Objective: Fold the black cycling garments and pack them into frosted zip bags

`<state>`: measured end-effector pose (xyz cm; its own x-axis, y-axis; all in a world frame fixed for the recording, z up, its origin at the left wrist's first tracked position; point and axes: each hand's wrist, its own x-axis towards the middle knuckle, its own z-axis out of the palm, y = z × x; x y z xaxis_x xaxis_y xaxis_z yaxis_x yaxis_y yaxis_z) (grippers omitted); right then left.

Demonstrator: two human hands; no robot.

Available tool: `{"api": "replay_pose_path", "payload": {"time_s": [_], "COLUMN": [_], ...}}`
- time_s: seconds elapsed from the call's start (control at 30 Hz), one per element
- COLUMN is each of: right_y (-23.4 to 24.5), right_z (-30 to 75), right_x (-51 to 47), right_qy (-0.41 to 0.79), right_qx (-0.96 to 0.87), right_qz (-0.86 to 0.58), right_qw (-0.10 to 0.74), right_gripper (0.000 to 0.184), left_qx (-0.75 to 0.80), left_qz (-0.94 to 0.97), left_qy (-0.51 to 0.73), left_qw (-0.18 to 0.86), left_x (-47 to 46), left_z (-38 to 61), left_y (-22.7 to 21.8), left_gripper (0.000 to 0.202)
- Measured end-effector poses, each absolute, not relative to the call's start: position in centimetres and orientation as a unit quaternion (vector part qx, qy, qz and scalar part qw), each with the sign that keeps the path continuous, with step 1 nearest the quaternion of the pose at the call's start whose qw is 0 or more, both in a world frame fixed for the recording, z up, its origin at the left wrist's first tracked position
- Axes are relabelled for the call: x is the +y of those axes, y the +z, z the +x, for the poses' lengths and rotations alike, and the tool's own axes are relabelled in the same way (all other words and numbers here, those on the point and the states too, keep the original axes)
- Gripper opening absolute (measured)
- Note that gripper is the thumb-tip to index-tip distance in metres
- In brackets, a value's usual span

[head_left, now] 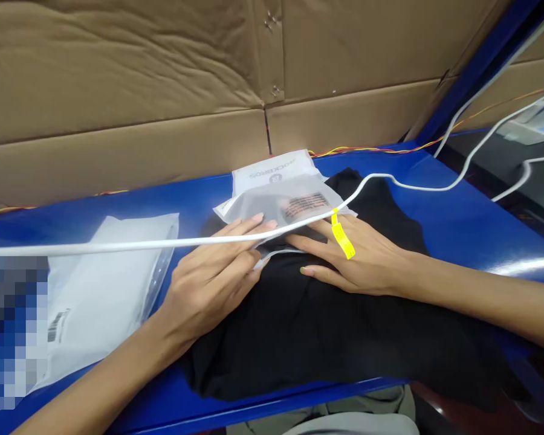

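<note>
A black garment point(326, 338) lies folded on the blue table point(462, 223). At its far end sits a frosted plastic bag point(281, 190) with printed lettering and a barcode label, its mouth facing me. My left hand point(208, 284) grips the bag's near edge with fingers curled on it. My right hand point(353, 254) lies flat on the garment, fingers stretched out toward the bag's mouth. A white cable point(118, 246) with a yellow tag point(343, 238) hangs across both hands.
A sealed white plastic packet point(100, 296) with a barcode lies at the left of the table. Cardboard sheets point(140, 90) wall the back. More white cables point(503, 127) and thin red-yellow wires run at the right. The table's front edge is near my lap.
</note>
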<state>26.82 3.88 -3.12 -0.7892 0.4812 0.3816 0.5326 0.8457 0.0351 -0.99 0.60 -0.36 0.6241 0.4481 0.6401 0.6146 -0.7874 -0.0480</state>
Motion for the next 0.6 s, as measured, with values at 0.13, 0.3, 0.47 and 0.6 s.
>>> {"api": "replay_pose_path", "payload": {"time_s": [0.13, 0.3, 0.47, 0.6], "right_y": [-3.4, -3.4, -3.1, -2.9], "right_z": [27.0, 27.1, 27.2, 27.4], "right_x": [3.8, 4.0, 4.3, 4.3], "right_qy": [-0.087, -0.036, -0.018, -0.061], "right_qx": [-0.938, -0.953, -0.965, -0.957], "right_qz": [-0.253, -0.193, -0.152, -0.095], "right_qw": [0.221, 0.229, 0.213, 0.267], "right_gripper": [0.052, 0.046, 0.045, 0.037], "left_qx": [-0.316, -0.313, -0.317, -0.351], "left_qz": [-0.879, -0.898, -0.898, -0.879], "left_qy": [-0.319, -0.270, -0.235, -0.243], "left_qw": [0.161, 0.148, 0.192, 0.212], "left_x": [0.9, 0.9, 0.9, 0.9], "left_z": [-1.6, -1.4, -1.0, -2.7], "left_y": [-0.7, -0.3, 0.4, 0.0], "left_gripper": [0.030, 0.052, 0.066, 0.065]}}
